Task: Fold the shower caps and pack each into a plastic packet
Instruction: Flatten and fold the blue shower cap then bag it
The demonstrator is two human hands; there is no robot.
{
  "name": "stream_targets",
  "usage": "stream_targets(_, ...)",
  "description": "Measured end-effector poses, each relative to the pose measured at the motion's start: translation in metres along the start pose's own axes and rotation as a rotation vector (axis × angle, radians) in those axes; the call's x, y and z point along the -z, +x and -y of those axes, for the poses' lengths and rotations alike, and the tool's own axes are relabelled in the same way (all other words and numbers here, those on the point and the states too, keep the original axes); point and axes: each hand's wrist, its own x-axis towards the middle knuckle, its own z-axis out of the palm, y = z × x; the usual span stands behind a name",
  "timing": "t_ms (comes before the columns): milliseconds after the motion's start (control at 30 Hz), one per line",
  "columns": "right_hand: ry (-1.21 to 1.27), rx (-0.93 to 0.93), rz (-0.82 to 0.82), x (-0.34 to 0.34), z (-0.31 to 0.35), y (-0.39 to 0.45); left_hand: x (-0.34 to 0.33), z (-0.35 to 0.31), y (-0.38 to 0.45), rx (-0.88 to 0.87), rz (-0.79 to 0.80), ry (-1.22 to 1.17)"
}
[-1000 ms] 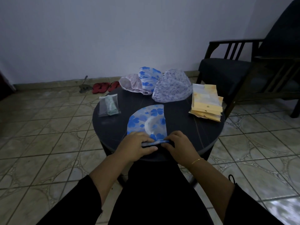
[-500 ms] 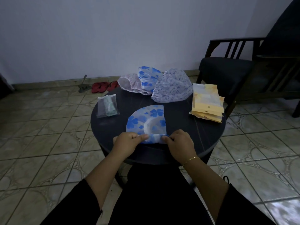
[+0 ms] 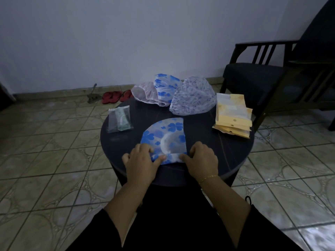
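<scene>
Dim tiled room, round dark table (image 3: 208,134): blue-flowered shower cap (image 3: 166,136) lay flattened at its near edge.

Left hand (image 3: 141,160) and right hand (image 3: 201,158) each pinched the cap's rolled near hem. Film looked thin, light, slippery and springy; best held at the elastic hem. Yellow packets (image 3: 233,116) waited at the table's right.

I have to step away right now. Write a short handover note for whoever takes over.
Left hand and right hand both pinch the near rolled edge of the blue-flowered cap, partly folded on the round table.
Done: one filled clear packet at far left.
Left: finish this fold and pack it; three loose caps wait at the far edge; empty yellow packets are stacked right.
</scene>
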Motion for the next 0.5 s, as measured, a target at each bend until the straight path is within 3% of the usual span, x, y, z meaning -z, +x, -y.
stream_targets(100, -0.028, 0.084, 0.059, 0.000, 0.000, -0.001, 0.000, 0.003, -0.001, -0.147, 0.009, 0.001)
stream_targets(200, -0.033, 0.100, 0.120, 0.001, -0.002, 0.001, 0.006, 0.008, 0.004, -0.100, 0.148, -0.076)
stream_targets(333, -0.024, 0.113, 0.134, 0.001, -0.006, 0.004, 0.007, 0.017, 0.007, -0.084, 0.194, -0.105)
stream_targets(500, -0.057, 0.171, 0.154, 0.003, -0.011, 0.004, 0.004, 0.022, 0.005, -0.336, 0.156, -0.127)
